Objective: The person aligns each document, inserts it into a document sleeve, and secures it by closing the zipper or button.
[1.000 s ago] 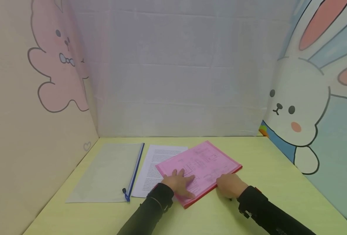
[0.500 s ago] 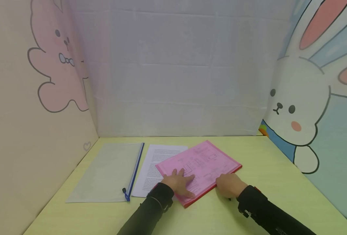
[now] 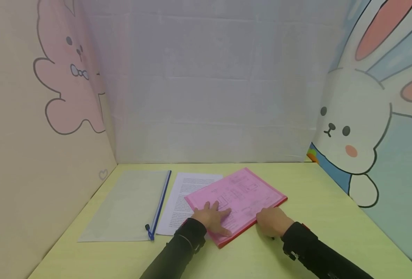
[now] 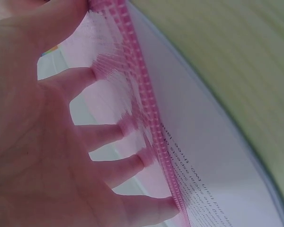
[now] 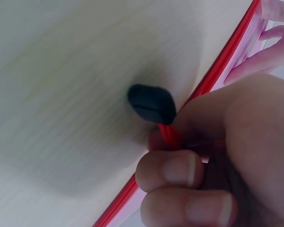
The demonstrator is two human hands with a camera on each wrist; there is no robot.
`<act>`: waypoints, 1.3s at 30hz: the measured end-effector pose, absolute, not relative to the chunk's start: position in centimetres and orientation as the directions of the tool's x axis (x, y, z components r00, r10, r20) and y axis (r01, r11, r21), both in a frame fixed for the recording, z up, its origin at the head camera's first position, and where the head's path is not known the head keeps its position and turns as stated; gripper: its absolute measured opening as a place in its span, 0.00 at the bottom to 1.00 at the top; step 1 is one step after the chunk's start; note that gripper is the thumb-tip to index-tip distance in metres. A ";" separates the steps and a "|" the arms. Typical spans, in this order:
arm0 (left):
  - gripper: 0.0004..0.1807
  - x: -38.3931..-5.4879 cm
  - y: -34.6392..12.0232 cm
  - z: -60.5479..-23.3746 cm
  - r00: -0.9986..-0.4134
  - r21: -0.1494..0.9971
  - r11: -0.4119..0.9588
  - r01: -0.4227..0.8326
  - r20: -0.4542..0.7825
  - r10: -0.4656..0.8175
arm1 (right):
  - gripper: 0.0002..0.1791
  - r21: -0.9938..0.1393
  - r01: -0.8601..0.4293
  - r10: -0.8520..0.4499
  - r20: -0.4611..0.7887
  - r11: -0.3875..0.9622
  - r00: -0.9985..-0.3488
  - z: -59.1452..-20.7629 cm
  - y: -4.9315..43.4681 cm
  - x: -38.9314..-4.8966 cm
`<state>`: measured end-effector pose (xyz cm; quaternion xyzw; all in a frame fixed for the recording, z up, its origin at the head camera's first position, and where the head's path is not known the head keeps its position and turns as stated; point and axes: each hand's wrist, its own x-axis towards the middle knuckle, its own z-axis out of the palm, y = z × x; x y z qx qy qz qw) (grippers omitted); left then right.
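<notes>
Pale table (image 3: 331, 217), pink pouch (image 3: 239, 190) just right of centre: your left hand (image 3: 211, 219) spread on it, your right hand (image 3: 273, 221) pinching its pull (image 5: 151, 103) mid-edge; zip (image 5: 223, 59) looks half run, half to go.

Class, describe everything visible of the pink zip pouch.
The pink pouch looks like translucent, mesh-patterned plastic, with a red zip edge and a black-tipped red pull. Printed drawings show through. It lies flat, askew on the table, overlapping the text sheet. The left hand presses it, fingers spread; the right hand grips the pull.
</notes>
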<state>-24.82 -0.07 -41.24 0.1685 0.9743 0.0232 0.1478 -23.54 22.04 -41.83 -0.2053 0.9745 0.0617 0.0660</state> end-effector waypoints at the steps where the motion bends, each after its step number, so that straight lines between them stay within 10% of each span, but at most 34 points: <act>1: 0.45 -24.8 -0.1 -41.2 -0.900 0.094 0.942 0.321 -0.280 0.335 | 0.10 0.093 -0.409 -0.392 -0.154 0.908 -0.907 -41.8 22.0 -23.5; 39: 0.44 -24.8 -0.2 -41.3 -0.897 0.103 0.942 0.319 -0.287 0.335 | 0.12 0.149 -0.433 -0.409 -0.165 0.889 -0.897 -41.8 20.5 -22.6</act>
